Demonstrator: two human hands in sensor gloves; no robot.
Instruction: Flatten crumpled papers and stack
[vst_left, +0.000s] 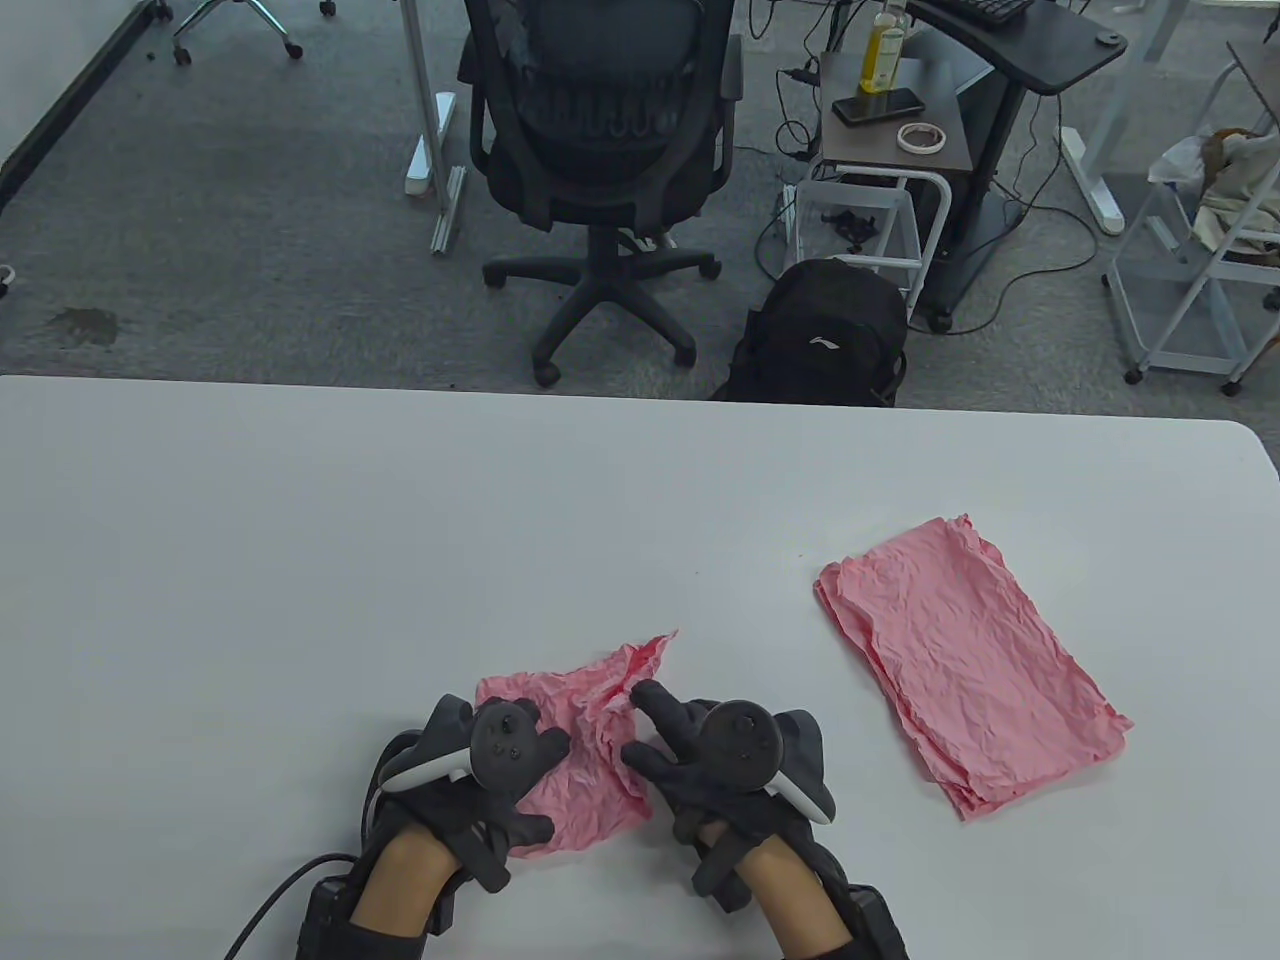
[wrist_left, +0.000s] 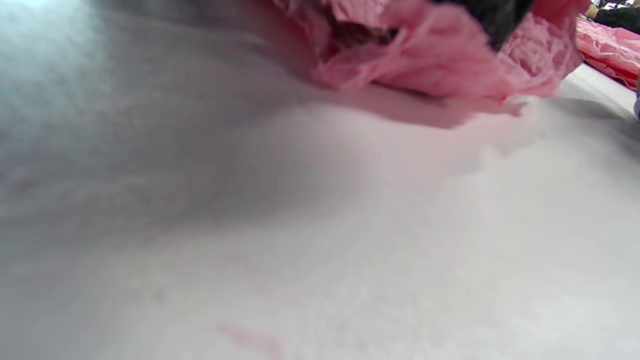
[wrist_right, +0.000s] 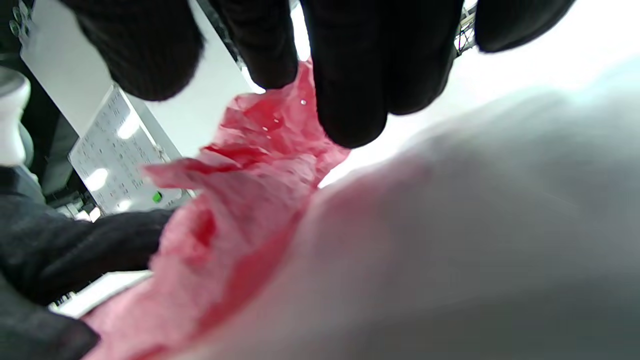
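A crumpled pink paper (vst_left: 585, 790) lies partly opened near the table's front edge, with a raised fold in its middle. My left hand (vst_left: 520, 790) grips its left side; in the left wrist view the paper (wrist_left: 430, 60) lifts off the table around a dark fingertip (wrist_left: 500, 20). My right hand (vst_left: 650, 735) pinches the raised fold at the paper's right side. In the right wrist view the fingers (wrist_right: 350, 100) close on the paper's (wrist_right: 250, 200) upper edge. A stack of flattened pink papers (vst_left: 970, 665) lies to the right, apart from both hands.
The white table (vst_left: 400, 560) stretches wide behind and left of the paper. Beyond its far edge stand a black office chair (vst_left: 600, 130), a black backpack (vst_left: 830, 335) and a small side table (vst_left: 890, 130) with a bottle, phone and tape roll.
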